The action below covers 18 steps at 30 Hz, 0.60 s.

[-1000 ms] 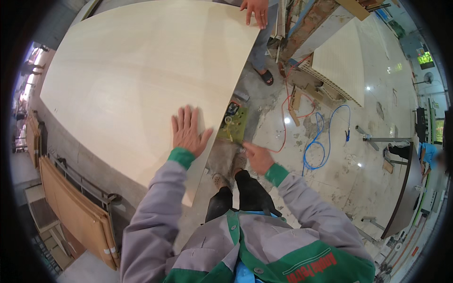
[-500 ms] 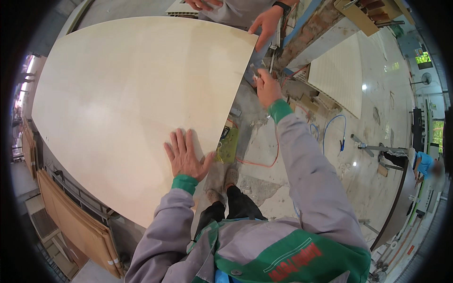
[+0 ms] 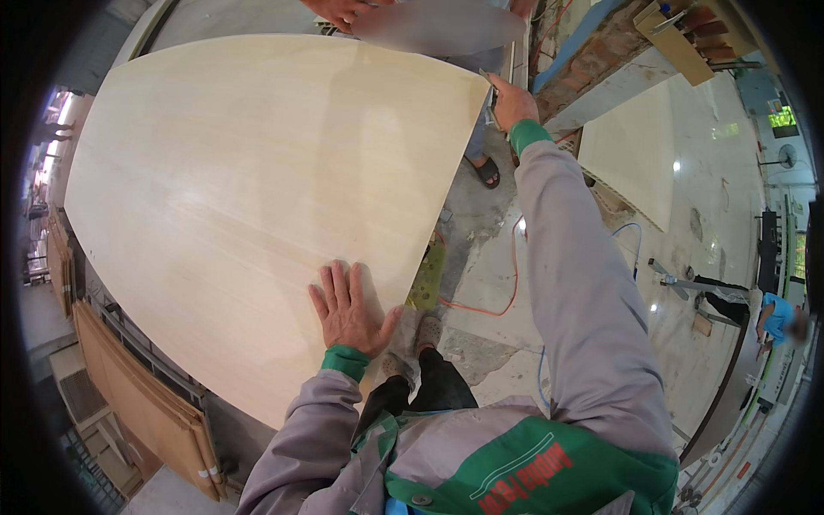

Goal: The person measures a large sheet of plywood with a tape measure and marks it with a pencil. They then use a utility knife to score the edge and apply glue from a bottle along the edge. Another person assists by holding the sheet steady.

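Note:
A large pale cream panel (image 3: pixel 232 172) stretches out before me. My left hand (image 3: pixel 352 316) lies flat on its near right part, palm down, fingers spread. With the arm reaching far out, my right hand (image 3: pixel 517 105) is closed around a small greyish hand tool (image 3: pixel 487 78) at the panel's far right corner. The fingers cover most of that tool, so its exact kind does not show. Across the panel, a co-worker's hand (image 3: pixel 342 12) is near the far edge.
Brown boards (image 3: pixel 142 399) lean at the lower left. Under the panel's right edge is a yellow-green object (image 3: pixel 427 279), beside a red hose (image 3: pixel 481 310) on the floor. More pale ribbed panels (image 3: pixel 631 159) lie at right. The co-worker's sandalled foot (image 3: pixel 487 172) stands below the far right edge.
My right hand has moved farther away with the tool, from beside the right edge up to the far corner. The co-worker's hand has left that corner. My left hand stays flat on the panel.

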{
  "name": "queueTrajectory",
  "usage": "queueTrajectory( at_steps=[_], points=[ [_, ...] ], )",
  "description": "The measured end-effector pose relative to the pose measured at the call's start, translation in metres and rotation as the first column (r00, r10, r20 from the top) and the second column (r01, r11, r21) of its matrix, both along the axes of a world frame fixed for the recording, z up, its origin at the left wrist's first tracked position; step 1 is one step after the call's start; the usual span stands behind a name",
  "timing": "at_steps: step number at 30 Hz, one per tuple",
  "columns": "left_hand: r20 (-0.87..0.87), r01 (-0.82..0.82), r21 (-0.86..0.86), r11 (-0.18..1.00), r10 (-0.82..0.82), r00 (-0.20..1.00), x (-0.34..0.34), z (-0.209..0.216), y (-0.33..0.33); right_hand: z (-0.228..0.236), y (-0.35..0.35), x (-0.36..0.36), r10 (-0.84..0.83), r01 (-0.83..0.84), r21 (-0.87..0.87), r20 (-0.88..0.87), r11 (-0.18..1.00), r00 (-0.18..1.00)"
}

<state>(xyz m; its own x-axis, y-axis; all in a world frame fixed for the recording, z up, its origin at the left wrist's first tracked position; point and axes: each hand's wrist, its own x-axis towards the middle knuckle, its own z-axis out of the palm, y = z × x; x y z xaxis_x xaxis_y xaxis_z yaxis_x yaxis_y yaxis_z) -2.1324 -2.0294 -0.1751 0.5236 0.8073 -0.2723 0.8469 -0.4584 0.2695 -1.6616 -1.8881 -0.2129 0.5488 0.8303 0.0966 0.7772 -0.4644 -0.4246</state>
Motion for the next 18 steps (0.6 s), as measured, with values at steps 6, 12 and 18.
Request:
queueTrajectory(
  at_steps=[6, 12, 18],
  points=[
    [0.095, 0.019, 0.128, 0.992, -0.032, 0.995, -0.004, -0.007, -0.004, -0.016, -0.030, -0.041, 0.095, -0.095, 0.007, -0.033, 0.995, 0.995],
    [0.290, -0.007, 0.172, 0.985, -0.044, 0.956, -0.021, -0.030, -0.004, -0.025, -0.130, -0.174, 0.268, -0.272, -0.084, -0.061, 0.958, 0.961],
    [0.713, -0.062, -0.042, 0.997, 0.073, 0.697, -0.043, -0.036, 0.008, -0.009, -0.336, -0.432, 0.470, -0.504, -0.073, -0.269, 0.861, 0.841]
  ],
)
